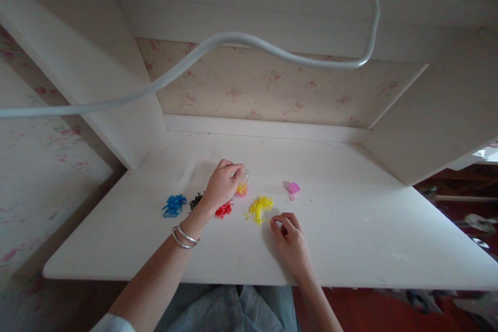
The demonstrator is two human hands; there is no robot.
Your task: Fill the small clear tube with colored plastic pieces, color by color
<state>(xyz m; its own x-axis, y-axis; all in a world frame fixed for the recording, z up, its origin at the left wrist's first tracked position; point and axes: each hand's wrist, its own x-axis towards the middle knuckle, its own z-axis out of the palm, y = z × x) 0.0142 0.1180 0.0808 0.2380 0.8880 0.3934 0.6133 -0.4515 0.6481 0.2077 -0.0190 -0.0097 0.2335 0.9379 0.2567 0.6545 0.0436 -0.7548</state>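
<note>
My left hand [222, 182] is closed on a small clear jar [242, 187], its fingers at the upper part. Yellow and pink bits show inside the jar. My right hand [291, 238] hovers low over the desk just right of a pile of yellow rubber bands [260, 208]. Its thumb and forefinger are pinched together; I cannot make out what is between them. Under and beside my left wrist lie a red pile [223, 210] and a partly covered black pile [195, 201] of similar bands. Farther left is a blue pile [174, 206].
A small pink piece [293, 188] lies on the white desk [350, 228], right of the yellow pile. White side panels and a back ledge [264, 127] enclose the desk. A thick white cable [233, 37] crosses the upper view, near the camera.
</note>
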